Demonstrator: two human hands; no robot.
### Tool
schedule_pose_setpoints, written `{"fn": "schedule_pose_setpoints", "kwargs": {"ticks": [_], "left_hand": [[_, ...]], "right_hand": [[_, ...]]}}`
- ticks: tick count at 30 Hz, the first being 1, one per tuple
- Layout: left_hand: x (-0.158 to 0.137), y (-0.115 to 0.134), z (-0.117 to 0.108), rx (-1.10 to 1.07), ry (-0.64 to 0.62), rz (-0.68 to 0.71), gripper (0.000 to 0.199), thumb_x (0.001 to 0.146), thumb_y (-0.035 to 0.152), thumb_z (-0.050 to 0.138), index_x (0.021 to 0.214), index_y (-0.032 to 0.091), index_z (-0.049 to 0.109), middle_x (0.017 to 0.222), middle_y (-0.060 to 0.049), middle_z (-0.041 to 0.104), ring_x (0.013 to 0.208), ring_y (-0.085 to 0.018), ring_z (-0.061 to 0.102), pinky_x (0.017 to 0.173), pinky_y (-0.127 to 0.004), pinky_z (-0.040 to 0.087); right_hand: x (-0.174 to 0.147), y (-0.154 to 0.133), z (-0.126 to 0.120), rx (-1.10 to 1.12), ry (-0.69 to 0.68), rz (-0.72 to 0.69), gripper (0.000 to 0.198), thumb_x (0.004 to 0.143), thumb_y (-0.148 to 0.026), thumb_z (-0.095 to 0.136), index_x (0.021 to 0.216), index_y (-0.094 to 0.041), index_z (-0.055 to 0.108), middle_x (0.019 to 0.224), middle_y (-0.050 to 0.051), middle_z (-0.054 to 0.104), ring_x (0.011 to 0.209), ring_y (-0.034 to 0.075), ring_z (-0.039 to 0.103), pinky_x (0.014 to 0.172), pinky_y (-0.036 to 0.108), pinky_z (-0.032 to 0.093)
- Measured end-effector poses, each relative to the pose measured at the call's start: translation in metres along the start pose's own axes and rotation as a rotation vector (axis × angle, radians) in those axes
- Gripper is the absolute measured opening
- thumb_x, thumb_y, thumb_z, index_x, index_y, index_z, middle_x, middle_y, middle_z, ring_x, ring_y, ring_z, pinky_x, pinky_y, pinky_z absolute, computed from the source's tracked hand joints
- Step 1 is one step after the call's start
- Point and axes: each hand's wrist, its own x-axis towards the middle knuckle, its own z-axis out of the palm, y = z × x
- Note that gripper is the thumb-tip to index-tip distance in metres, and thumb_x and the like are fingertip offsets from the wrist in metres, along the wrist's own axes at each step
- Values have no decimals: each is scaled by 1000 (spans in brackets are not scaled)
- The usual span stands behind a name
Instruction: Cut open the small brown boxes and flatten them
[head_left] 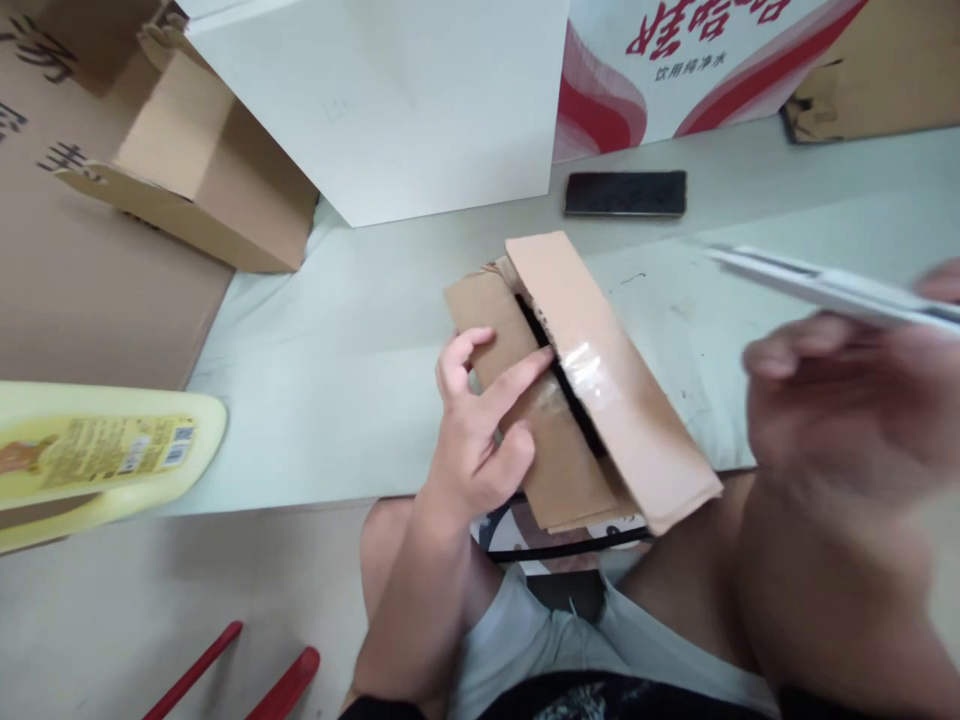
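Box (619,390) long axis diag., far L–near R

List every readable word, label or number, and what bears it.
"娃哈哈", top cropped: red-patterned box
"饮用纯净水": same box
Large brown carton: likely "汤"; the rest cropped or covered
Yellow bottle: label print too small
White box: mark too faint

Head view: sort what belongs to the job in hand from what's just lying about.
In the job, by what the hands hold or touch:
- small cardboard box, touched by the left hand
- slim white tool, blurred, in the right hand

Apparently just lying about:
- phone
- yellow container
- large white box
- red-and-white carton
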Motion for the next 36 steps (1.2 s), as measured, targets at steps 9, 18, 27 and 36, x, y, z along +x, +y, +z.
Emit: {"fn": "schedule_pose_setpoints", "kwargs": {"ticks": [9,18,27,36], "left_hand": [[-9,-23,-43,-343,140,-369,35,88,59,68,95,27,55,153,-5,45,134,-31,53,100,-45,57],[-8,-34,-55,-556,207,-820,52,66,32,89,109,29,58,106,-2,69,93,-21,69,71,-29,58],[-3,-49,-52,-727,475,-852,44,62,33,88,99,27,63,80,3,71,63,-15,67,55,-26,55],[12,-51,-31,-738,301,-959,39,56,26,90,88,20,69,73,-2,73,84,-28,78,62,-33,64]], "right_hand": [[-7,42,21,-214,-149,334,21,75,-18,63,94,-24,57,78,-1,76,66,16,73,56,29,49],[-1,72,12,-872,-343,225,35,73,-21,63,108,-26,66,99,8,71,82,26,65,77,48,53],[-4,70,4,-633,-446,154,20,89,-37,62,99,-28,78,117,10,74,117,33,69,106,59,53],[-6,51,2,-314,-579,162,56,91,-63,66,136,-30,65,143,9,69,136,32,62,116,54,49]]}}
